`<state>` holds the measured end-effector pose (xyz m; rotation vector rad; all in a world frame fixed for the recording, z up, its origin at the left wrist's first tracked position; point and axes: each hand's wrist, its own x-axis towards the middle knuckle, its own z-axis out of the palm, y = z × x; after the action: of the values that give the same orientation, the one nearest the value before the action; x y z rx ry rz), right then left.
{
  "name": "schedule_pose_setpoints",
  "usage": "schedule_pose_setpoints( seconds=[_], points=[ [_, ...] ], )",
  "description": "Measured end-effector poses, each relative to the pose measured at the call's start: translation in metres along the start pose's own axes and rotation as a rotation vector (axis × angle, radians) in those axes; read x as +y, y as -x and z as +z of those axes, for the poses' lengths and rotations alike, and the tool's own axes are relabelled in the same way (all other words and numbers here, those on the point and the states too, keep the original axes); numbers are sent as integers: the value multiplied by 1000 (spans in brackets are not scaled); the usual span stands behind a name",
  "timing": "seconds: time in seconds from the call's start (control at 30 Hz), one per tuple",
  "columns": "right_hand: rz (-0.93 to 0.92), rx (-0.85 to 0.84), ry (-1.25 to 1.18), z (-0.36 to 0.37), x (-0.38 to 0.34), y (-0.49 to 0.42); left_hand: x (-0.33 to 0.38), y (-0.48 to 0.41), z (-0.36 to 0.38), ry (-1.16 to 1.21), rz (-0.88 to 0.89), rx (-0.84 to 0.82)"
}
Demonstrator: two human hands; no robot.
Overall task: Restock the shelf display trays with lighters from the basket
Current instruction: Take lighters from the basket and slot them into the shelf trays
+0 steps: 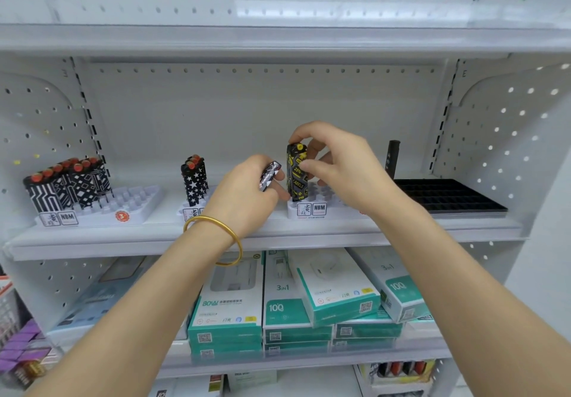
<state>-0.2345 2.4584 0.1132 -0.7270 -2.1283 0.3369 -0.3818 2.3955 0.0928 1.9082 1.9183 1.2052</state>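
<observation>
- While the right hand [336,165] pinches the yellow-black lighter [297,171] near its top, it seems light, stiff, slick.
- The left hand [247,193] grips a patterned lighter [270,176].

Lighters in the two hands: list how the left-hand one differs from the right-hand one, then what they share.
The left-hand lighter is tilted; the right-hand lighter stands upright on the white tray. The left-hand lighter's pattern is white and reddish; the right-hand lighter's is yellow. Both are black and hand-held.
</observation>
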Motion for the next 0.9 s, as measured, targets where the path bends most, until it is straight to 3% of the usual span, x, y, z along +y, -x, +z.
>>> schedule_pose_setpoints(
  seconds=[0.9],
  points=[
    [24, -34, 51, 2, -3, 2, 1, 2, -2, 43, -30, -2]
  ],
)
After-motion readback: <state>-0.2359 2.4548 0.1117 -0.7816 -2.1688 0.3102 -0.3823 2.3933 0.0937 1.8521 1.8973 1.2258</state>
